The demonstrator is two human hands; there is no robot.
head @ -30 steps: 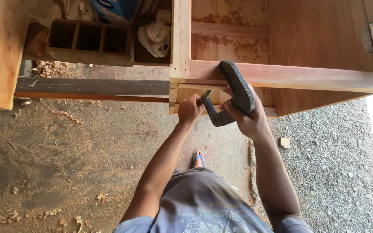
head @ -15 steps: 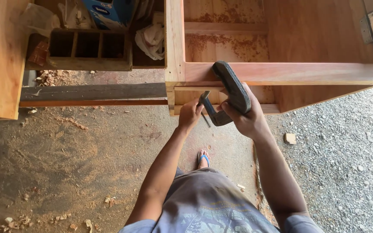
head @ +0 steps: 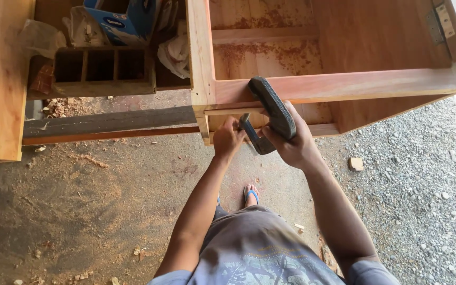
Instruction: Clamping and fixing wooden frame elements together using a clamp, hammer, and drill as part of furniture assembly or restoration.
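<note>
At far left a wooden compartment tray (head: 101, 71) sits apart from the work. The left hand (head: 229, 138) is closed around the screw handle (head: 250, 128) of a dark C-clamp (head: 271, 113). The right hand (head: 291, 142) wraps the clamp's frame, which hooks over the cabinet rail (head: 344, 84). Best, I judge, to hold the frame square and turn the screw steadily, without over-tightening and bruising the wood.

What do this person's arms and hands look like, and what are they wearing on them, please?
Both arms are bare from the short sleeves down, with no gloves, watch or rings visible. The left hand and right hand are bare. The short sleeves are light blue, and the shirt front is grey with a faded pattern.
</note>
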